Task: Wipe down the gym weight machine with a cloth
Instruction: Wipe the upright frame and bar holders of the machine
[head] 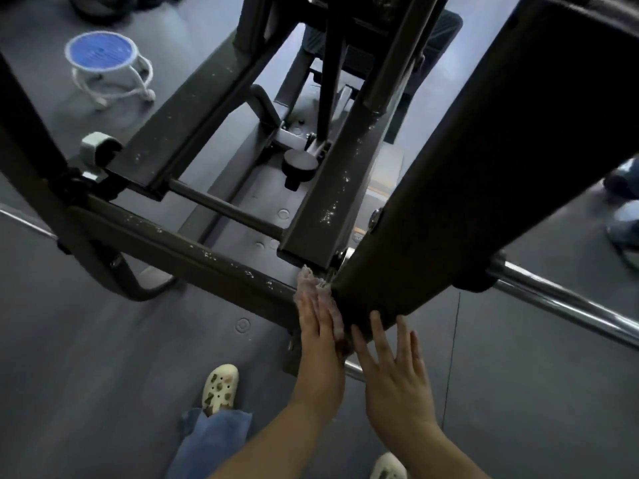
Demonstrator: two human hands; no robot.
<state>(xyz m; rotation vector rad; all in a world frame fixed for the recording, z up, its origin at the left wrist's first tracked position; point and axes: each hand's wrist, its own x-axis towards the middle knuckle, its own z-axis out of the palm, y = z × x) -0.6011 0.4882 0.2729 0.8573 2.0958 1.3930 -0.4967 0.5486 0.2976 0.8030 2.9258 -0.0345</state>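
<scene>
Nearest the camera, two bare forearms reach forward from the bottom edge toward the lower end of a thick dark metal post [466, 188] of the gym weight machine. The right hand [397, 378] lies flat with its fingers straight and spread, the fingertips touching the lower end of the post; it holds nothing. The left hand [320, 337] is also flat, fingers straight and together, pressing a pale pinkish crumpled cloth [316, 288] against the left side of the post's lower end. The cloth sits between the left palm and the metal, and its frayed end sticks out past the fingertips, right at the corner where the post meets a dark horizontal crossbeam [193, 250] with chipped paint. No finger curls round the cloth; it is held only by the press of the flat hand.

A shiny chrome bar [567, 299] runs out from the post toward the right edge. Beyond the crossbeam, two dark chipped rails run away from the camera, with a black round knob [299, 164] between them. Below the hands, the grey gym floor [103, 340] shows a cream perforated clog [221, 385] under a blue frayed jeans leg [214, 440], and a second cream clog [387, 466] at the bottom edge. In the far left corner stands a small white stool with a round blue seat [102, 51].
</scene>
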